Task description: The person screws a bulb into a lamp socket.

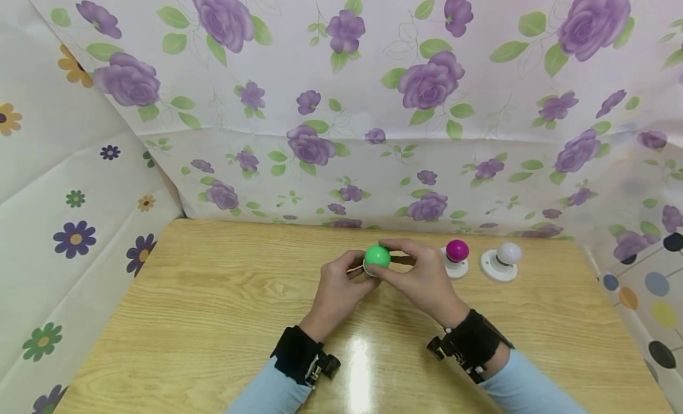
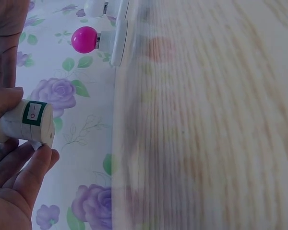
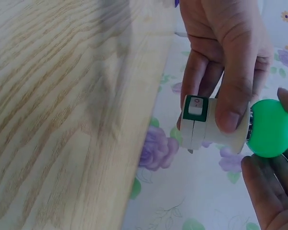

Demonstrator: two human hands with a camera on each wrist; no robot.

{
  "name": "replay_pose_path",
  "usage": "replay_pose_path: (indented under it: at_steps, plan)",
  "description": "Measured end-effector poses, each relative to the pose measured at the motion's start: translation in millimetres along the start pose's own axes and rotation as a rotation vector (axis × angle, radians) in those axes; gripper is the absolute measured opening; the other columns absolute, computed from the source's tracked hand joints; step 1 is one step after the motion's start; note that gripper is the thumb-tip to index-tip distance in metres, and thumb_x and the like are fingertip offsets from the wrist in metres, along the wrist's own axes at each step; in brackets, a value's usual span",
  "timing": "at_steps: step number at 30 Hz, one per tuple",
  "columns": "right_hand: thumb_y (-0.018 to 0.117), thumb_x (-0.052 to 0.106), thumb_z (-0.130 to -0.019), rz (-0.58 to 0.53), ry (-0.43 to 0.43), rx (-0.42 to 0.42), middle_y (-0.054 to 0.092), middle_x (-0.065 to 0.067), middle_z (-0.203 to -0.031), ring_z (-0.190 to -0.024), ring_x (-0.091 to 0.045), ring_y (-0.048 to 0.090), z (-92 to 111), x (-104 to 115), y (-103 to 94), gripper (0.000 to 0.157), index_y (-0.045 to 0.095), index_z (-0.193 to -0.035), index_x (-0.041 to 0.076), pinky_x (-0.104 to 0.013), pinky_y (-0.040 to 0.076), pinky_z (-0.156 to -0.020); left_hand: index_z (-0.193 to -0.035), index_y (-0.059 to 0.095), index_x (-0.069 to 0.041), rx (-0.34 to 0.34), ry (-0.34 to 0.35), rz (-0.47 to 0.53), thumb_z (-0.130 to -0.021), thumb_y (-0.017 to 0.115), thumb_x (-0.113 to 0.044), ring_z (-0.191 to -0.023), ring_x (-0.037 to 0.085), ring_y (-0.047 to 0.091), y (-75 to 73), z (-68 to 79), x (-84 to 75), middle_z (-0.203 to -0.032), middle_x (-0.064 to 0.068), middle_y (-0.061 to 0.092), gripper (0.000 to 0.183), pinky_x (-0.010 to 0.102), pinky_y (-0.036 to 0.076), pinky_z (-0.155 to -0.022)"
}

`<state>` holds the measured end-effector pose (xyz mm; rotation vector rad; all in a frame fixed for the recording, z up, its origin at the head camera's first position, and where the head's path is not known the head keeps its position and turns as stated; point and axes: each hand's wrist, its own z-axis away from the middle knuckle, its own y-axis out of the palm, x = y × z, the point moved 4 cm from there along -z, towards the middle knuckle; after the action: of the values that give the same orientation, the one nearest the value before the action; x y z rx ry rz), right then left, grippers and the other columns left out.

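My left hand (image 1: 340, 289) grips a white lamp socket (image 3: 213, 125) with a small rocker switch (image 3: 197, 106) in a green frame. A round green bulb (image 1: 377, 255) sits at the socket's mouth, and some metal thread shows between them in the right wrist view. My right hand (image 1: 427, 280) holds the bulb between thumb and fingers. Both hands are close together over the back part of the table, with socket and bulb raised off it.
To the right, a magenta bulb (image 1: 457, 250) and a white bulb (image 1: 509, 253) each stand in a round white base (image 1: 498, 271) on the wooden table (image 1: 213, 319). Flowered cloth (image 1: 373, 165) hangs behind the table and along both sides.
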<state>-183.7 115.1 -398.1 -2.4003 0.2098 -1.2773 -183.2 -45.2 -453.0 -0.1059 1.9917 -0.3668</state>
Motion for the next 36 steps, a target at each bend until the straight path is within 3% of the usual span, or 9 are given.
replay_pose_path:
  at_steps: [5, 9, 13, 19, 24, 31, 36]
  plan:
    - [0.076, 0.030, -0.076, 0.006, -0.012, 0.028, 0.057, 0.004, -0.122, -0.112, -0.016, 0.052, -2, -1, -1.1, 0.052, 0.058, -0.124, 0.019, -0.036, 0.048, -0.083, -0.114, 0.058, -0.019, 0.001, 0.006, -0.001, -0.082, 0.069, -0.032, -0.103, 0.009, 0.056, -0.4, -0.1, -0.8, -0.112, -0.007, 0.058, 0.036, 0.025, 0.046, -0.082]
    - [0.070, 0.027, -0.083, -0.003, -0.003, 0.120, 0.050, 0.003, -0.132, -0.118, -0.014, 0.047, -4, 0, -1.1, 0.052, 0.052, -0.131, 0.020, -0.036, 0.044, -0.089, -0.113, 0.059, -0.019, -0.008, 0.003, 0.003, -0.081, 0.070, -0.033, -0.103, 0.008, 0.056, -0.9, -0.6, -0.4, -0.112, -0.007, 0.059, 0.037, 0.025, 0.047, -0.081]
    - [0.066, 0.015, -0.086, -0.036, 0.017, 0.202, 0.049, -0.005, -0.133, -0.118, -0.017, 0.047, -6, 12, -1.2, 0.049, 0.050, -0.133, 0.011, -0.037, 0.042, -0.091, -0.113, 0.059, -0.020, -0.013, -0.004, -0.001, -0.081, 0.070, -0.033, -0.103, 0.008, 0.056, -1.4, -0.6, -0.3, -0.111, -0.008, 0.059, 0.037, 0.025, 0.047, -0.080]
    - [0.064, 0.005, -0.086, -0.041, 0.048, 0.246, 0.050, -0.016, -0.129, -0.117, -0.024, 0.049, -9, 34, -3.9, 0.046, 0.051, -0.129, 0.000, -0.039, 0.043, -0.090, -0.114, 0.059, -0.020, -0.012, -0.005, -0.011, -0.081, 0.069, -0.036, -0.104, 0.008, 0.056, -1.4, -0.6, -0.2, -0.112, -0.007, 0.058, 0.038, 0.024, 0.047, -0.080]
    - [0.066, 0.005, -0.084, -0.036, 0.068, 0.219, 0.052, -0.014, -0.128, -0.115, -0.023, 0.050, -9, 33, -4.0, 0.044, 0.054, -0.127, 0.002, -0.040, 0.044, -0.088, -0.114, 0.059, -0.020, -0.012, -0.003, -0.010, -0.082, 0.069, -0.036, -0.104, 0.008, 0.056, -1.4, -0.7, -0.1, -0.112, -0.008, 0.058, 0.037, 0.024, 0.047, -0.080]
    - [0.072, 0.018, -0.081, -0.024, 0.075, 0.133, 0.058, -0.003, -0.122, -0.109, -0.013, 0.054, -4, 6, -2.1, 0.042, 0.060, -0.122, 0.015, -0.037, 0.048, -0.083, -0.113, 0.059, -0.021, -0.011, 0.007, 0.000, -0.082, 0.069, -0.034, -0.104, 0.008, 0.056, -0.8, -1.3, 0.6, -0.111, -0.008, 0.058, 0.036, 0.025, 0.047, -0.081]
    - [0.073, 0.024, -0.080, -0.045, 0.049, 0.082, 0.060, -0.001, -0.118, -0.106, -0.015, 0.056, -2, -2, -0.7, 0.041, 0.063, -0.119, 0.016, -0.034, 0.049, -0.080, -0.114, 0.058, -0.020, -0.007, 0.004, -0.001, -0.081, 0.069, -0.034, -0.104, 0.008, 0.056, -0.7, -1.1, 1.0, -0.112, -0.008, 0.058, 0.037, 0.026, 0.046, -0.082]
